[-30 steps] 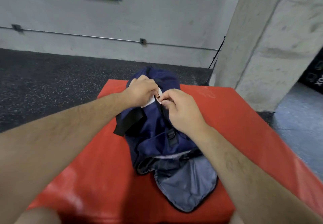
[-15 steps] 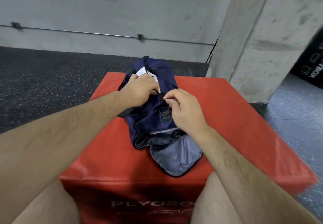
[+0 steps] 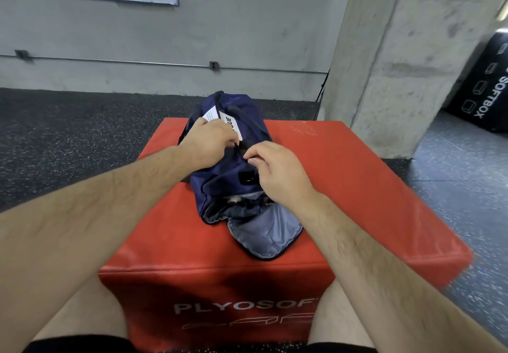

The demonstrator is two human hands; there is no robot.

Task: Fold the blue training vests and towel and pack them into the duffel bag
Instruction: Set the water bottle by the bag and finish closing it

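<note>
A navy blue duffel bag (image 3: 220, 184) lies lengthwise on a red foam box (image 3: 343, 176). Its near end flap (image 3: 264, 233) hangs open, showing grey lining. A white paper tag (image 3: 220, 118) sits on top of the bag. My left hand (image 3: 209, 139) grips the bag's top fabric just below the tag. My right hand (image 3: 275, 171) pinches something small at the bag's top seam, too small to identify, just right of the left hand. No vests or towel show outside the bag.
A concrete pillar (image 3: 398, 63) stands behind the box on the right. A black soft box (image 3: 483, 85) sits at the far right. Dark speckled rubber floor (image 3: 68, 138) surrounds the red box, with a grey wall behind. My bare knees flank the box's front.
The view has pulled back and tilted down, so the box's front face shows. The white tag now lies exposed above my left hand. Both hands stay on the bag's top.
</note>
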